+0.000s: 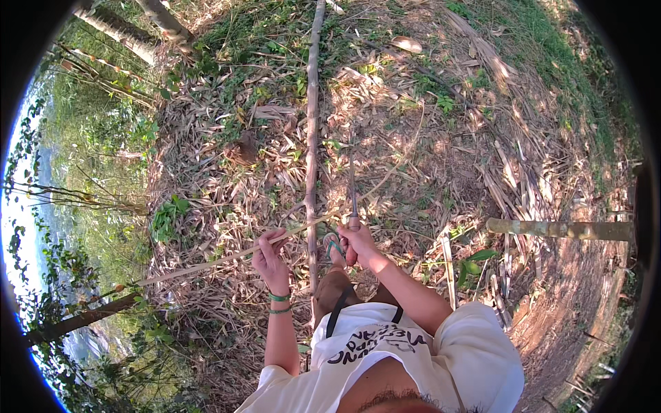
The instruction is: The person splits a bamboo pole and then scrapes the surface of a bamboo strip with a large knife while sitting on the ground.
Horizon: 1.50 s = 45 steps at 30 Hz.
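A long, thin, pale strip (206,263), which looks like split bamboo, runs from the lower left up to the right in front of me. My left hand (270,258) is closed on it, fingers pinched around the strip. My right hand (357,242) grips the brown handle of a knife (353,205), whose narrow blade points away from me. The strip crosses the knife just beyond the right hand; whether blade and strip touch I cannot tell. Past the knife, the strip curves up toward the far right and thins out.
A long straight pole (312,103) lies on the leaf-strewn ground, running away from me beside my sandalled foot (334,249). To the right a thick bamboo pole (561,229) juts in. Dry stalks (513,179) are scattered there. Tree trunks (127,33) stand far left, above a bushy slope.
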Each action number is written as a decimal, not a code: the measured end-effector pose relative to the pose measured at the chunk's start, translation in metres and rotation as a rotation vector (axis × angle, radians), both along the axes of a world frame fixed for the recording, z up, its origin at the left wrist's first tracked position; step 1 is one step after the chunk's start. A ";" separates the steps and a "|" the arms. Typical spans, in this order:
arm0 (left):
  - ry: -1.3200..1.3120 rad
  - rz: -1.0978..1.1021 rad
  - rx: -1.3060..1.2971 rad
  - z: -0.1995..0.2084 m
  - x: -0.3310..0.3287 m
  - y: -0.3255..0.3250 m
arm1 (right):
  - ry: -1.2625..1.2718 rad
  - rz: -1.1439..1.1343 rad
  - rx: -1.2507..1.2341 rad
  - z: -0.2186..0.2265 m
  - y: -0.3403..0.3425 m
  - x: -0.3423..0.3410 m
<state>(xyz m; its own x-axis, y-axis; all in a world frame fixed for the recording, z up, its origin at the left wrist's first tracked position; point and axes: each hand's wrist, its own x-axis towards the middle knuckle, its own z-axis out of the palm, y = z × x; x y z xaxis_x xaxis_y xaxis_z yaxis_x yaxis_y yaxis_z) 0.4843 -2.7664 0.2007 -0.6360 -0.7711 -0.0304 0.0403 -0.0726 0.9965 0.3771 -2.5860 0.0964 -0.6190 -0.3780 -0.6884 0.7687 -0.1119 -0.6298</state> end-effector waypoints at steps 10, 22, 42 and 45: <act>0.162 0.211 0.144 0.089 -0.093 -0.124 | 0.310 -0.125 0.361 0.067 0.109 0.050; -0.394 0.069 -0.098 0.014 0.027 -0.322 | -0.053 -0.527 1.066 -0.075 0.248 0.373; -1.201 -1.001 -0.166 -0.145 -0.011 -0.193 | -1.025 -1.102 0.589 -0.122 0.080 0.652; -1.214 -1.273 -0.336 -0.141 -0.062 -0.104 | -0.997 -1.098 0.601 -0.101 0.092 0.618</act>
